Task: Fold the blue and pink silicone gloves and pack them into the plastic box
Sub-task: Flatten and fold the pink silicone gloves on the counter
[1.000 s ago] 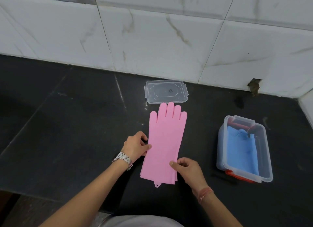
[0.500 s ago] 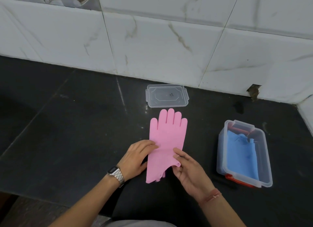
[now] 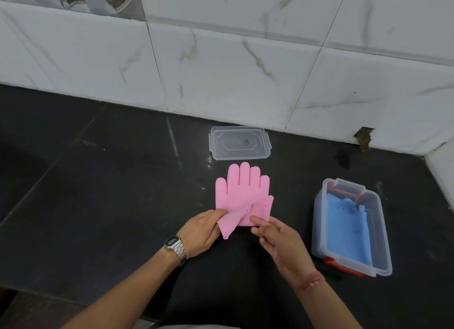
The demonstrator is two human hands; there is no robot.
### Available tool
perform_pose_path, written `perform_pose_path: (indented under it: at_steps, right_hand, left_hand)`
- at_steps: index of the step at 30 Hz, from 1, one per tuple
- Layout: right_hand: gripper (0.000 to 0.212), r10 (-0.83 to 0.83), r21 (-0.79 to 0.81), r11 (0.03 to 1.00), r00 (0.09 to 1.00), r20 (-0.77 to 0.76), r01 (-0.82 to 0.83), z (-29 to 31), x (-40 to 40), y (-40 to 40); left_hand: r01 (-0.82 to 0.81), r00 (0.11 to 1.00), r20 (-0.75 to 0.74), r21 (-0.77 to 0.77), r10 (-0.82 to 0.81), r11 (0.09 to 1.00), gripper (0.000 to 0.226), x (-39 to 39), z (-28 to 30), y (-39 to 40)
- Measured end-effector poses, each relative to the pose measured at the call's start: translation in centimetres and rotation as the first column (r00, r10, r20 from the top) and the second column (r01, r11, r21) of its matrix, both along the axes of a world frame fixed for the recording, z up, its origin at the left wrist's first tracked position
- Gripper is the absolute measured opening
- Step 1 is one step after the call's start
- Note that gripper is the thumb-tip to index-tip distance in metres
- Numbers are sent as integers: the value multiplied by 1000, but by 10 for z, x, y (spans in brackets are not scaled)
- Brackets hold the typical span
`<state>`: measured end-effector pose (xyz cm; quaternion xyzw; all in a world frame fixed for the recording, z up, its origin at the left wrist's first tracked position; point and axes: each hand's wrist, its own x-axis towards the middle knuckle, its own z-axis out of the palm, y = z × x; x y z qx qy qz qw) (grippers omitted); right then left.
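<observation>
A: What lies at the left of the dark countertop (image 3: 73,206)?

B: Bare stone only. Next comes the left hand (image 3: 201,233), a metal watch (image 3: 175,246) on its wrist, near the front edge. Its thumb and fingers are closed on the folded-back cuff of the pink gloves (image 3: 242,193).

A: And the gloves themselves?

B: They lie flat at mid-counter, fingers pointing toward the tiled wall (image 3: 245,70). The cuff end is turned over the palm part and lifted slightly. Whether 1 or 2 layers are stacked cannot be told.

A: What sits behind them?

B: 1 clear lid (image 3: 239,143), flat, near the back edge, just beyond the fingertips of the gloves and apart from them.

A: The right hand (image 3: 277,240)?

B: It pinches the right side of the fold, fingertips on the pink material; a red thread band (image 3: 310,280) circles its wrist.

A: And farthest right?

B: 1 clear plastic box (image 3: 383,242) with orange clips, near the right edge, well apart from the hands. The blue gloves (image 3: 346,230) lie folded inside it.
</observation>
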<state>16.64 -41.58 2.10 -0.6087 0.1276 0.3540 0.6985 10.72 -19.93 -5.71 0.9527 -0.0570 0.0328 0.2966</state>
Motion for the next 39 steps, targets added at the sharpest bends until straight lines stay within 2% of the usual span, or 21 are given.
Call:
perform_pose_path:
  at_steps: [4,7,9,11,14,17,19,22,26,30,32,34,36,39]
  right_hand:
    - [8,113,-300,953,955,276,-26,-10,3,2]
    - [11,258,-500,866,874,413,-19,-22,5,1]
    - [16,305,-562,827,814,494,31,-28,7,0]
    - [15,344,-563,826,777,527,17,-31,9,-1]
    - [10,382,-497,860,794,472,-118,-33,6,-2]
    - [27,419,-423,878,787,453,-224,-39,2,-6]
    - [35,462,-421,862,779,423,-283,-41,1,-10]
    - [54,543,-393,825,766,345,-407,-44,2,-15]
    - [53,670,-418,732,677,304,-538,-41,9,-22]
    - [26,641,-483,751,673,368,-451,-44,17,-21]
    - [12,590,-485,786,700,403,-383,-49,16,-21]
    - [7,549,-485,810,718,429,-329,-53,13,-19]
    - [5,517,-492,825,724,458,-278,-57,10,-16]
    - [6,491,-490,842,700,518,-228,-58,6,-8]
  left_hand:
    - [-68,997,-43,45,70,997,50,4,4,-6]
    - [-149,988,-48,24,150,989,33,8,3,-10]
    - [-196,978,-73,-29,194,980,25,9,4,-13]
    - [-223,970,-113,-63,215,973,30,9,6,-15]
    - [-257,962,-123,-115,243,959,55,5,11,-17]
    - [-262,962,-122,-147,246,954,86,-4,12,-20]
    - [-257,962,-132,-167,237,952,96,-10,9,-21]
    - [-282,957,-143,-278,251,918,92,-16,4,-21]
    - [-377,925,-119,-420,361,826,53,-16,2,-22]
    - [-410,911,-153,-424,382,808,50,-17,-1,-21]
    - [-383,924,-185,-444,335,810,57,-16,-1,-21]
    - [-334,939,-234,-434,253,837,69,-15,2,-18]
    - [-286,941,-289,-393,177,874,71,-15,3,-12]
    - [-252,945,-276,-267,176,930,72,-16,5,-6]
